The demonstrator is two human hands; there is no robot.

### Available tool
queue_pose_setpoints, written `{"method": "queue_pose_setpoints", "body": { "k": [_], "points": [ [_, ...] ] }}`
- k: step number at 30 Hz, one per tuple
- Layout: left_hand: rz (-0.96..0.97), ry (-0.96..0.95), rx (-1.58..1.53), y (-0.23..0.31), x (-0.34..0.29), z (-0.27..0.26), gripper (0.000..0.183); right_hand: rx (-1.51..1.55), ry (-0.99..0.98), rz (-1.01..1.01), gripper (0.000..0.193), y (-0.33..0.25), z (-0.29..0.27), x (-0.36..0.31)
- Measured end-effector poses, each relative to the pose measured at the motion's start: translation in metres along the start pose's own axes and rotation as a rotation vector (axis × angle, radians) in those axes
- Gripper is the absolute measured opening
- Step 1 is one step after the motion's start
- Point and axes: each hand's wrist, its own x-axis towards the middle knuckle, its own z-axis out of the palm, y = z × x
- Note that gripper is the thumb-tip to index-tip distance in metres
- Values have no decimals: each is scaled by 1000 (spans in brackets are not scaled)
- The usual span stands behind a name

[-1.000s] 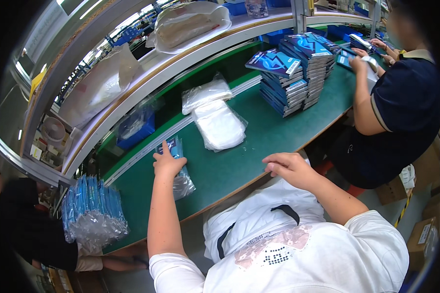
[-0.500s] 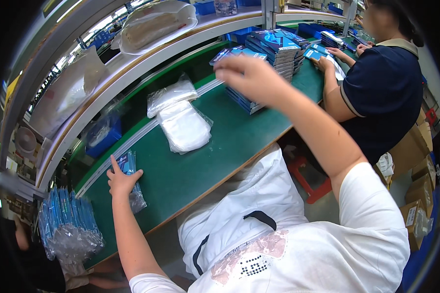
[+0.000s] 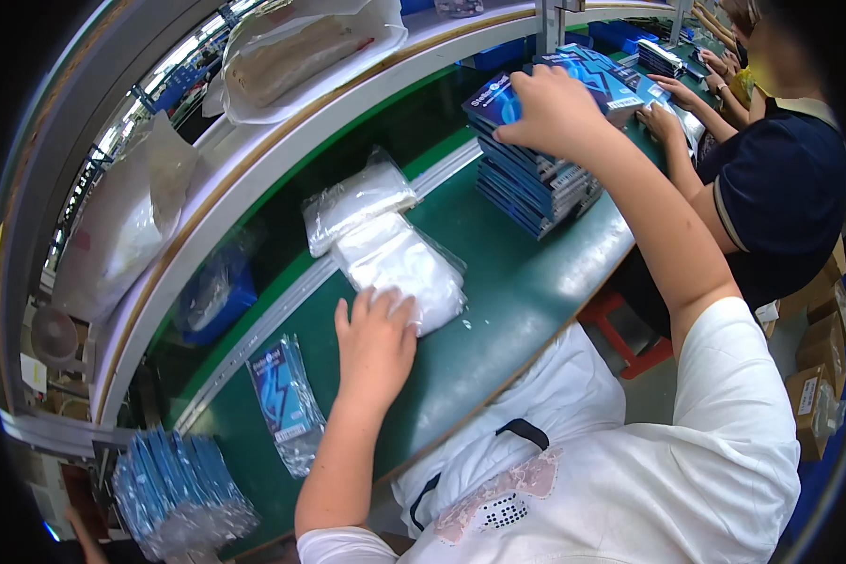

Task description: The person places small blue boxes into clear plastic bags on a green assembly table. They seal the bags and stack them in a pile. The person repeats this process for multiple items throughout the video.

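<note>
My right hand (image 3: pixel 559 117) is closed on the flat blue box (image 3: pixel 487 105) at the top of a stack, with the thumb along its near edge and the fingers over its top. Below it, more boxes of the stack (image 3: pixel 526 193) show their edges. My left hand (image 3: pixel 378 343) has its fingers stretched out and lying on the near edge of a pile of clear plastic bags (image 3: pixel 409 268); it holds nothing that I can see. Left of that hand, a blue box in a clear bag (image 3: pixel 287 390) lies flat on the green table.
Bagged blue packs (image 3: pixel 179 489) stand in a row at the lower left. Another bundle of clear bags (image 3: pixel 357 202) lies behind the pile. A blue bin (image 3: pixel 221 301) sits under the shelf (image 3: pixel 282 141). A co-worker (image 3: pixel 780 179) handles blue boxes at the right.
My left hand has left the bagged box and moved right to the plastic bags. My right hand has come down onto the top of the box stack.
</note>
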Motion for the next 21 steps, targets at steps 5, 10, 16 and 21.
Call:
{"method": "queue_pose_setpoints", "body": {
  "k": [5, 10, 16, 21],
  "points": [
    [-52, 45, -185, -9, 10, 2, 16, 1140, 159, -2, 70, -31, 3, -53],
    [-148, 229, -328, -15, 5, 14, 15, 2392, -821, 537, 65, -71, 64, -93],
    [-194, 183, -443, -13, 0, 11, 22, 2407, -888, 387, 40, -70, 77, -113],
    [-221, 138, -492, -16, 2, -5, 22, 2504, -1216, 395, 54, -65, 83, -123]
  ]
}}
